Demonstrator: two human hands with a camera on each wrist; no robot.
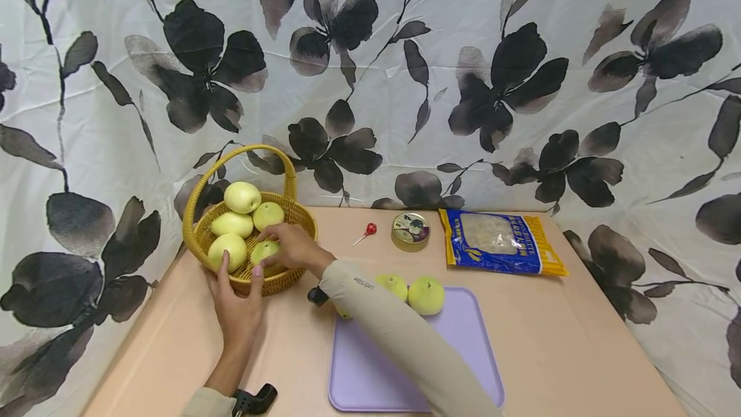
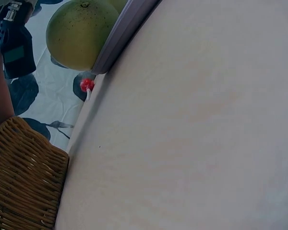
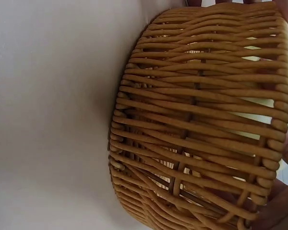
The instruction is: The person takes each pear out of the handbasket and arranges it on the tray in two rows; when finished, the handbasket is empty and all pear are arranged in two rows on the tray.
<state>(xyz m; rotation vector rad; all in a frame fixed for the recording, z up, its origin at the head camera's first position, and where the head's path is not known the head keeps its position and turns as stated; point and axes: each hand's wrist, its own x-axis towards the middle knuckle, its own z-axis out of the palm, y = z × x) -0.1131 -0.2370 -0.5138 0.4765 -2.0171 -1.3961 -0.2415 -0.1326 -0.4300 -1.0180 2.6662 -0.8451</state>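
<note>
Head cam first: wicker basket (image 1: 300, 216) sits far L on the table (image 1: 579, 333), approx. at its back L corner, handle up. R hand (image 1: 295, 246) is in over the basket's R rim, fingers bent & clamped round the front R green fruit (image 1: 264, 251). L hand (image 1: 236, 306) is at the basket's front, thumb & index apart and pretty straight, tips up by the rim next to the front L fruit (image 1: 226, 251); other fingers hidden, can't tell. 3 more pcs in the basket behind: top fruit (image 1: 242, 197), R-side fruit (image 1: 269, 215), mid-L fruit (image 1: 232, 224). Over to the purple tray (image 1: 457, 365), partly under the R sleeve (image 1: 399, 333): 2 green pcs, tray fruits (image 1: 426, 295), side by side at its back edge, plus a bit of another by the sleeve. Behind, L to R: red lollipop (image 1: 371, 229), round tin (image 1: 410, 230), blue/yellow bag (image 1: 498, 237).

L wrist cam now: basket side bottom L, lollipop beyond, a tray fruit big up top by the tray edge. L-hand fingers out of shot, can't tell there.

R wrist cam: basket wall fills most of it, base on the table, pale fruit thru the gaps. Bits of fingers at top & R edge; grip n/a from here, can't tell.
</note>
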